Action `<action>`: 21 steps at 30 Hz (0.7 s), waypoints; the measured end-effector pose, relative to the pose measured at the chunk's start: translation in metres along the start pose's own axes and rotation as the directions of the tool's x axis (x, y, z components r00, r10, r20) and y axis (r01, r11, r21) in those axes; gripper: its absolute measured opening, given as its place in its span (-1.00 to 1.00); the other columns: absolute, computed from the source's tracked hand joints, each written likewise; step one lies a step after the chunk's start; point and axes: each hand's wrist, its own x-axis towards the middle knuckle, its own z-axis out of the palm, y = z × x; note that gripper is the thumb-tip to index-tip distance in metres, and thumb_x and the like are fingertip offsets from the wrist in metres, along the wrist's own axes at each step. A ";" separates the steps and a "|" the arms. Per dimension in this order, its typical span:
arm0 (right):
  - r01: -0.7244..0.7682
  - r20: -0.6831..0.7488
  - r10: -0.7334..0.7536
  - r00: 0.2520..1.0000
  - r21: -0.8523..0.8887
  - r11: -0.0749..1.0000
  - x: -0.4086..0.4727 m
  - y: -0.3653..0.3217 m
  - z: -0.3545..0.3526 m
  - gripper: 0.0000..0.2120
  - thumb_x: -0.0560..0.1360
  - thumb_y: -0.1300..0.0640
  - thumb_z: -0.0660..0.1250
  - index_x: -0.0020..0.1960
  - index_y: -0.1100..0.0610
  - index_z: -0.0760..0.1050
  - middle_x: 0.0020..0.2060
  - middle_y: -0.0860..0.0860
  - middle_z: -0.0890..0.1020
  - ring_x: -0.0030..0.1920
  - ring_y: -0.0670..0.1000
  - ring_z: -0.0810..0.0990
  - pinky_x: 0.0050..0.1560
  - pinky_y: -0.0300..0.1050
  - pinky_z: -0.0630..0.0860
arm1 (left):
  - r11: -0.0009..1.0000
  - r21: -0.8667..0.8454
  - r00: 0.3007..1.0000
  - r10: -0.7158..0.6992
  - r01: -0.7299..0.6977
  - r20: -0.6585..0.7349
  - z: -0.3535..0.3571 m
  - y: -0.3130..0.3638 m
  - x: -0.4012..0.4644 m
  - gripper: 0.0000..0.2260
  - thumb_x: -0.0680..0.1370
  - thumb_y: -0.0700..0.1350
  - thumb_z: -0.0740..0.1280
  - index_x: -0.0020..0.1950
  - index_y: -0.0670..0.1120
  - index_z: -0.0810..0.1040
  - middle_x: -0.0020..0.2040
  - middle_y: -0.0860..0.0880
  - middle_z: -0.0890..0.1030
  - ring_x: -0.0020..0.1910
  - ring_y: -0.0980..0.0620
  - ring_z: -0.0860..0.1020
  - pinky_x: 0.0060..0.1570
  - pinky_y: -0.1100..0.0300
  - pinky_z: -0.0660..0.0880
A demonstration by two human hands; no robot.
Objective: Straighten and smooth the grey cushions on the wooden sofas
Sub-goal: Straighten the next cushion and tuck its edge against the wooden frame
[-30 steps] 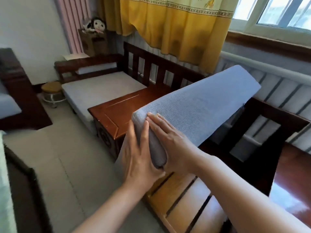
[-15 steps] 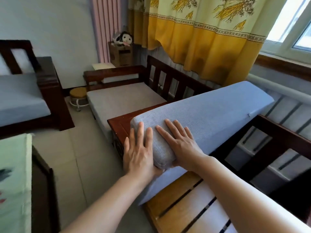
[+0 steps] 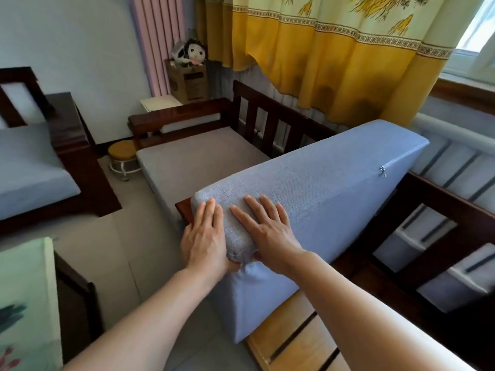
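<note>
Grey cushion (image 3: 316, 188) tilted up off the slatted seat (image 3: 300, 341) of the wooden sofa (image 3: 439, 210), low front edge down on the slats, high end leaning toward the sofa's back rail under the yellow curtain (image 3: 334, 65). Zip pull showing on the raised end face. Left hand (image 3: 206, 236) flat against the near end face, fingers straight and together, thumb tucked under the bottom corner. Right hand (image 3: 267, 228) flat on the broad top face just beside that corner, fingers straight and slightly spread. Neither grip clamped round the fabric; both pressing with open palms from two sides of the same corner. Beyond the cushion's near end, a corner of a red-brown wooden side piece (image 3: 184, 212), then a second sofa cushion (image 3: 192, 162) lying flat in its frame. Round stool (image 3: 123, 156) on the floor near that sofa's front corner. Plush toy (image 3: 191, 53) on a cardboard box (image 3: 187, 81) in the room corner.
</note>
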 end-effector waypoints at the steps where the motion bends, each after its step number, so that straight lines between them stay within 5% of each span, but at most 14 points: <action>1: 0.000 -0.002 0.000 1.000 0.010 1.000 0.001 -0.001 0.001 -0.09 0.46 -0.06 0.39 0.54 -0.14 -0.20 0.53 0.00 -0.17 0.51 0.15 -0.26 0.44 0.08 -0.32 | 1.000 0.015 1.000 -0.002 0.002 0.011 -0.001 0.000 0.001 0.13 0.28 0.30 0.46 0.55 -0.12 -0.17 0.56 -0.02 -0.20 0.54 0.03 -0.19 0.42 0.11 0.13; 11: 0.116 -0.048 -0.113 0.992 0.046 0.992 0.000 0.007 0.010 -0.12 0.48 0.02 0.39 0.54 -0.10 -0.16 0.53 0.01 -0.11 0.51 0.18 -0.24 0.27 0.00 -0.50 | 0.995 0.091 0.990 -0.042 0.030 0.132 -0.016 0.008 0.002 0.16 0.27 0.31 0.46 0.55 -0.09 -0.24 0.56 -0.03 -0.25 0.53 0.05 -0.21 0.44 0.17 0.14; 13: 0.162 -0.057 -0.159 0.986 0.048 0.986 0.000 0.011 0.008 -0.13 0.47 0.03 0.39 0.54 -0.10 -0.14 0.53 0.01 -0.07 0.51 0.18 -0.19 0.34 0.01 -0.43 | 0.994 0.099 0.984 -0.065 0.049 0.167 -0.022 0.011 0.002 0.17 0.27 0.29 0.47 0.55 -0.06 -0.26 0.55 -0.03 -0.26 0.53 0.05 -0.21 0.43 0.15 0.16; 17: 0.265 -0.064 -0.261 0.963 0.058 0.962 0.000 0.030 0.002 -0.09 0.35 0.02 0.49 0.54 -0.03 0.05 0.50 -0.01 0.15 0.48 0.16 0.07 0.44 0.04 0.02 | 0.985 0.154 0.953 -0.115 0.074 0.280 -0.033 0.023 0.002 0.17 0.30 0.26 0.46 0.53 -0.08 -0.32 0.53 -0.09 -0.33 0.53 -0.02 -0.26 0.42 0.06 0.19; 21: 0.223 -0.041 -0.221 0.974 0.055 0.973 -0.009 0.056 -0.009 -0.09 0.37 -0.08 0.47 0.55 -0.02 0.02 0.52 -0.02 0.10 0.51 0.14 0.03 0.46 0.06 -0.05 | 0.973 0.187 0.913 -0.197 0.137 0.357 -0.039 0.048 0.006 0.13 0.33 0.29 0.41 0.52 0.00 -0.36 0.50 -0.29 -0.33 0.51 -0.21 -0.27 0.42 -0.06 0.11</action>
